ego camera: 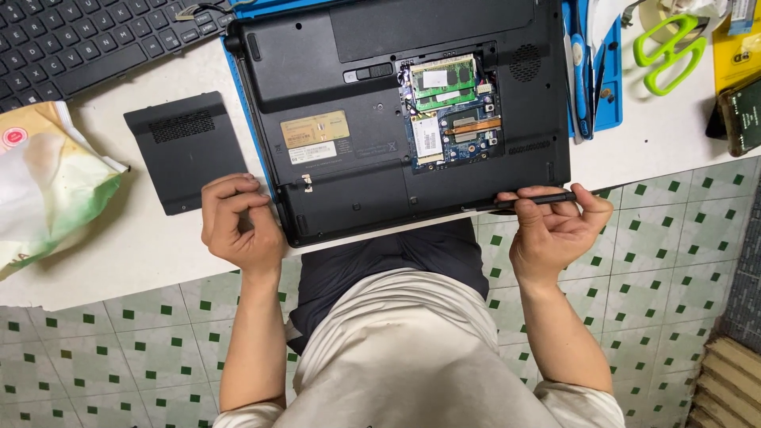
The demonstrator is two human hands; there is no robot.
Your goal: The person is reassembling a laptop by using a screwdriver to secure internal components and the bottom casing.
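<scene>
A black laptop [380, 158] lies upside down on a blue mat, its bottom hatch off so a green memory board [444, 79] and blue circuit board show. My left hand [238, 222] is curled at the laptop's near left corner, its fingers bent against the edge and holding nothing that I can see. At the near right edge, my right hand [555, 226] grips a slim black tool [531, 200], held level with its tip against the laptop's front rim.
The removed black cover panel [186, 150] lies left of the laptop. A keyboard [87, 40] sits at the far left, a plastic packet [47, 182] on the left, green scissors [670, 51] and a blue tool [581, 71] at the right. The white table edge [143, 277] runs near my body.
</scene>
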